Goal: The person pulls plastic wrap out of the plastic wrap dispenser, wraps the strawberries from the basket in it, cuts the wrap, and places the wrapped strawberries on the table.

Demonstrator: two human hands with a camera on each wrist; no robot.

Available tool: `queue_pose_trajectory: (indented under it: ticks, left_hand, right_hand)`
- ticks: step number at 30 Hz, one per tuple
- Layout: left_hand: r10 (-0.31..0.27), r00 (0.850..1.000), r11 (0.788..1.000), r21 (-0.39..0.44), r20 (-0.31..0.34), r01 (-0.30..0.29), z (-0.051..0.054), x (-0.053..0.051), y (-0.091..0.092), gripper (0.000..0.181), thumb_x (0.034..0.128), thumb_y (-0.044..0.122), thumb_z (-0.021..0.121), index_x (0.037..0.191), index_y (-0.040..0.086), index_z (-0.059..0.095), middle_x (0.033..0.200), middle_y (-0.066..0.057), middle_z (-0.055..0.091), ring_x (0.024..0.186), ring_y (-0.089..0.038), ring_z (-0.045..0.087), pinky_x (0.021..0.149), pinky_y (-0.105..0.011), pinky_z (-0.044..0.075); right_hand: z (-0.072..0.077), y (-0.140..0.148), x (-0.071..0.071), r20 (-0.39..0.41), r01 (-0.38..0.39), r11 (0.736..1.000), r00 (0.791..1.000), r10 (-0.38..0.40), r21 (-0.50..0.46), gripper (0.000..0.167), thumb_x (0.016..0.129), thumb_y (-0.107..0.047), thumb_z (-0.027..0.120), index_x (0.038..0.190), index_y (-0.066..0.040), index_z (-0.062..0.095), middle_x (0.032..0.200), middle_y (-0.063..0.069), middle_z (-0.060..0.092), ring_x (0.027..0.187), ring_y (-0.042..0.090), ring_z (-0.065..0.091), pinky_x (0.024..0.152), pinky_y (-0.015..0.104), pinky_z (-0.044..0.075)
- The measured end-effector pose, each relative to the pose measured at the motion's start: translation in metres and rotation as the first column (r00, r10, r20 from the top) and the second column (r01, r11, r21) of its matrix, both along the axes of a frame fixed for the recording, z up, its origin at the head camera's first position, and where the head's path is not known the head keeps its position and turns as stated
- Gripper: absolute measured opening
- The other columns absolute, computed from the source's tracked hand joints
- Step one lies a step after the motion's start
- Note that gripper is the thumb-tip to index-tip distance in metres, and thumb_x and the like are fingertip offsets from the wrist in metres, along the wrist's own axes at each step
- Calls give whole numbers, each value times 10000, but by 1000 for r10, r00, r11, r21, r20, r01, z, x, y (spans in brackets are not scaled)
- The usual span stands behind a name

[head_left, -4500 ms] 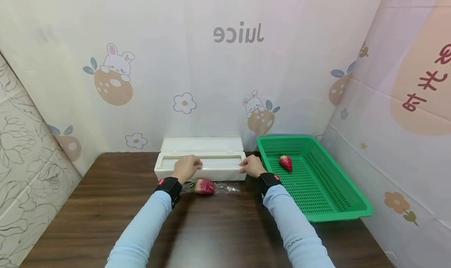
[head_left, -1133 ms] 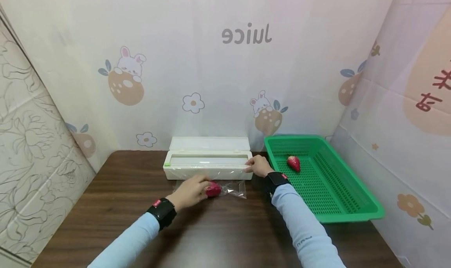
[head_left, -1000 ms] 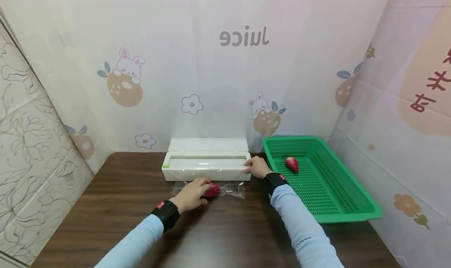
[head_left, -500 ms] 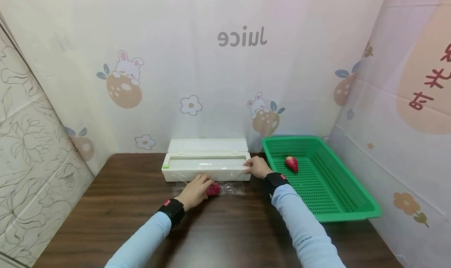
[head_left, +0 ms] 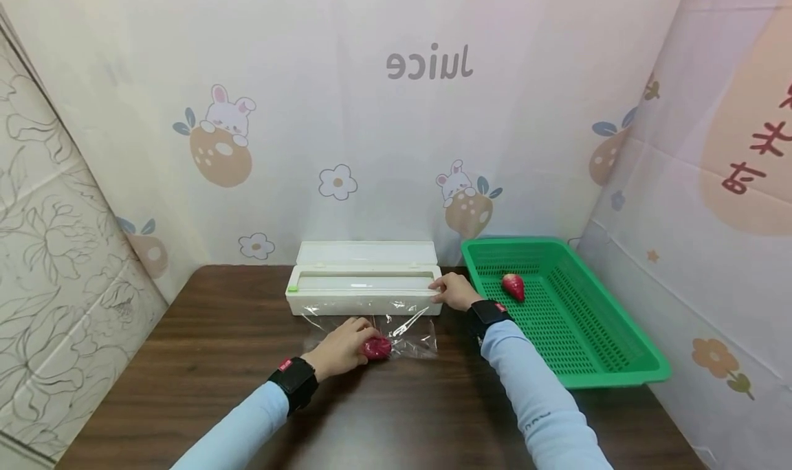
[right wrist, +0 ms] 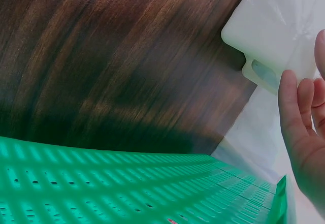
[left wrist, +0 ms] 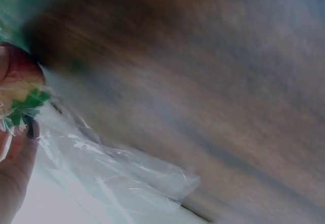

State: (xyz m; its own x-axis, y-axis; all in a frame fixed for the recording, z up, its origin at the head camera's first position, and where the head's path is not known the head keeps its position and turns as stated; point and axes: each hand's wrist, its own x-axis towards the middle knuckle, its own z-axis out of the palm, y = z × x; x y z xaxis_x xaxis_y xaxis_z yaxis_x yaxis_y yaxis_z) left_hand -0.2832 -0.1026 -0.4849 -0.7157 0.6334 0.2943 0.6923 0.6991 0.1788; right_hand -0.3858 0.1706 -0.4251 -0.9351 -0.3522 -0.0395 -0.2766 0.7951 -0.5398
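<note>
While the left hand (head_left: 339, 348) curls its fingers over a strawberry (head_left: 376, 348), the right hand (head_left: 456, 293) sits farther forward and touches the right end of a white box (head_left: 365, 293). The strawberry is under the left fingers, on the near side of the box, wrapped in clear film (head_left: 414, 343) that spreads to either side of it and up toward the box. The right fingers look nearly straight, thumb apart; whether they pinch the film or the box edge, I can't tell. Beyond both hands, the lid (head_left: 366, 253) stands raised. Just right of the right hand, a green basket (head_left: 612, 381) holds another strawberry (head_left: 513, 287).
</note>
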Motion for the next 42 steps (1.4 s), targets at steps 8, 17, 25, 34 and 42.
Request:
queue_pose_trajectory:
  ticks: [8, 17, 25, 34, 42]
  left_hand:
    - [19, 995, 1000, 10, 100, -20, 6, 12, 3, 425, 705, 207, 762, 1093, 147, 600, 1049, -5, 595, 1005, -176, 546, 882, -358, 450]
    - [69, 962, 995, 47, 263, -84, 3, 23, 1, 421, 742, 230, 733, 1119, 108, 592, 1033, -12, 632, 976, -166, 577, 858, -355, 468]
    - [53, 950, 997, 29, 307, -65, 7, 37, 5, 413, 796, 271, 679, 1166, 104, 601, 1159, -41, 605, 1064, -198, 570, 890, -369, 466]
    - [28, 952, 999, 27, 305, -38, 6, 44, 11, 417, 827, 291, 649, 1201, 119, 584, 1186, -32, 597, 1081, -189, 569, 892, -367, 468]
    - [36, 955, 998, 39, 295, -50, 5, 46, 7, 391, 815, 288, 658, 1167, 125, 607, 1134, -24, 613, 1023, -182, 587, 854, -356, 479]
  right_hand:
    - [0, 2, 4, -27, -34, 998, 999, 36, 46, 374, 805, -86, 679, 1170, -27, 621, 691, 55, 524, 584, 147, 405, 531, 231, 327]
    - [10, -24, 29, -214, -118, 968, 963, 166, 222, 350, 822, -87, 655, 1167, -43, 623, 800, 55, 605, 684, 172, 536, 601, 278, 429]
    - [-4, -56, 67, -269, -356, 873, 851, 450, 334, 238, 793, 8, 627, 1018, -37, 688, 944, 76, 684, 896, 222, 636, 794, 342, 497]
    - [-35, -64, 86, -136, -487, 775, 805, 577, 402, 152, 806, -4, 625, 860, -130, 689, 805, -27, 669, 729, 93, 615, 633, 235, 486]
    - [-51, -44, 86, -117, -439, 779, 835, 538, 447, 274, 778, -63, 675, 1048, -105, 686, 1079, 33, 663, 992, 179, 621, 831, 354, 497]
